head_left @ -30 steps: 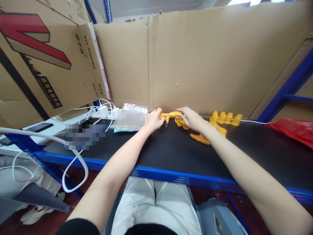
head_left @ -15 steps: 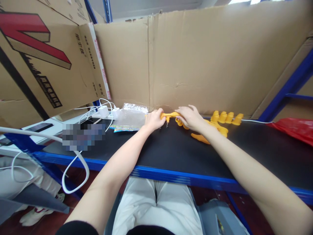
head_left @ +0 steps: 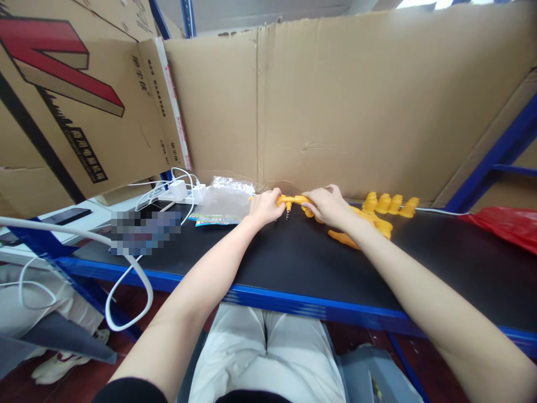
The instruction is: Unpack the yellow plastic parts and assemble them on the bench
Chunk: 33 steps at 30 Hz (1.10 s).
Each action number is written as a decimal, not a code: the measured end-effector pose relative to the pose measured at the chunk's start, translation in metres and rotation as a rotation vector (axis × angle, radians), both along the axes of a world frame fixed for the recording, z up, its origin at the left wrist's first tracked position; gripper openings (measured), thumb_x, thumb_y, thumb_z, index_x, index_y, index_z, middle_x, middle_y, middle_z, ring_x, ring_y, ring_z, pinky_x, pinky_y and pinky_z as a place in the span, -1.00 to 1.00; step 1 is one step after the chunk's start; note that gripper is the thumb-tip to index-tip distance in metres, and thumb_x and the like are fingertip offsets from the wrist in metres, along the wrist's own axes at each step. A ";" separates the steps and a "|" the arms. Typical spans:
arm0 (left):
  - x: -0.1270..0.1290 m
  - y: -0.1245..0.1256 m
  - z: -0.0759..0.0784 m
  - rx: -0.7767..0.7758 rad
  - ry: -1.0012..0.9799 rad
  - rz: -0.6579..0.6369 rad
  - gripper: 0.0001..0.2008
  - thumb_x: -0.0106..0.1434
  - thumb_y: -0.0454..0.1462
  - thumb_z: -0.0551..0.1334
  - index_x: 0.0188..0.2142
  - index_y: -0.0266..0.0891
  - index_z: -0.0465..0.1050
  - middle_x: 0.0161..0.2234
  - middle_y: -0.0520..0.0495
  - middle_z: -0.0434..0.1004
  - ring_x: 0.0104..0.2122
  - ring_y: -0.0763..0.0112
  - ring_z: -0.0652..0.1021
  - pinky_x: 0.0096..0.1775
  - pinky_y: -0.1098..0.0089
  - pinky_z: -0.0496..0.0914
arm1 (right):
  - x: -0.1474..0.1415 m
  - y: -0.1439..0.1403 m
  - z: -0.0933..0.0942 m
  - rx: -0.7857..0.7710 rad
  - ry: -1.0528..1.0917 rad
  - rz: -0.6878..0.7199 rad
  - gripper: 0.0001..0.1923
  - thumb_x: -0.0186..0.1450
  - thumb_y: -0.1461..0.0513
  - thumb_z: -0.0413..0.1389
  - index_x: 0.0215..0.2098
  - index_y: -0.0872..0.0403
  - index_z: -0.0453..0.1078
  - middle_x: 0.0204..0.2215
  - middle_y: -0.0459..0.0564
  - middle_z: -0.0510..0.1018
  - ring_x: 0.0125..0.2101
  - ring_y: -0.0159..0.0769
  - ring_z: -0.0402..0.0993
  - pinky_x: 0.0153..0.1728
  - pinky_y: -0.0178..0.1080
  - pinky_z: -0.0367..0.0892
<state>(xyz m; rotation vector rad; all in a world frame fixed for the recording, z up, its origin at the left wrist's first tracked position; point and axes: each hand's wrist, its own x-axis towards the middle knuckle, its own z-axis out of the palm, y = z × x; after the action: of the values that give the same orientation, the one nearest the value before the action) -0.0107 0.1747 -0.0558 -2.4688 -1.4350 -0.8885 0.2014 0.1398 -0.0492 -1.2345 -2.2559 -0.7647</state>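
Bright, even light; glare [head_left: 447, 3] blown out top right above cardboard panel [head_left: 344, 106]. Wide-angle stretch at edges; pixelated patch [head_left: 145, 232] left on worktop [head_left: 302, 268].

Left sleeve [head_left: 130, 390]: black and plain, I see it end in a curved edge around the upper part of the arm.
Left forearm [head_left: 201, 282]: bare from this sleeve down to the wrist.
Left hand [head_left: 267, 207]: bare, its nails too small for me to judge.
Right forearm [head_left: 415, 280]: bare as far as I can see.
Right hand [head_left: 329, 205]: bare also.
Top [head_left: 254, 397]: a black edge at the waist.
Trousers [head_left: 235, 347]: off-white, softly creased over the thighs.
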 end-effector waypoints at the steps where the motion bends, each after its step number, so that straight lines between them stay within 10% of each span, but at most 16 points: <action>1: 0.000 0.000 0.000 -0.003 0.010 0.004 -0.73 0.23 -0.14 0.12 -0.10 -0.15 0.36 -0.22 -0.12 0.56 -0.24 0.19 0.56 -0.25 0.30 0.37 | 0.000 0.001 -0.001 -0.009 -0.014 -0.018 -0.70 0.39 0.12 -0.13 -0.10 0.09 0.35 -0.26 0.09 0.54 -0.23 -0.14 0.39 -0.03 -0.03 0.03; 18: 0.005 -0.003 0.002 -0.067 0.031 -0.012 -0.71 0.22 -0.11 0.12 -0.13 -0.15 0.40 -0.24 -0.13 0.56 -0.22 0.16 0.55 -0.21 0.26 0.37 | 0.000 -0.004 0.004 0.101 -0.108 -0.106 -0.81 0.24 0.32 -0.04 -0.19 0.08 0.33 -0.22 0.09 0.45 -0.17 -0.13 0.28 0.01 0.00 -0.03; 33: -0.007 0.018 -0.004 -0.102 -0.064 0.072 -0.70 0.22 -0.35 0.05 -0.10 -0.17 0.45 -0.23 -0.15 0.57 -0.21 0.19 0.56 -0.21 0.29 0.39 | 0.119 -0.005 0.018 0.190 0.670 -0.817 -0.59 0.27 0.04 0.04 -0.05 0.14 0.39 -0.13 0.19 0.45 -0.09 -0.12 0.26 -0.11 -0.08 0.02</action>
<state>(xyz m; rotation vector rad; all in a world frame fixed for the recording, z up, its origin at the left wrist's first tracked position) -0.0180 0.1927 -0.0603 -2.4630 -1.6180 -0.9099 0.3207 0.1347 -0.0310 -1.9623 -1.0972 -0.6567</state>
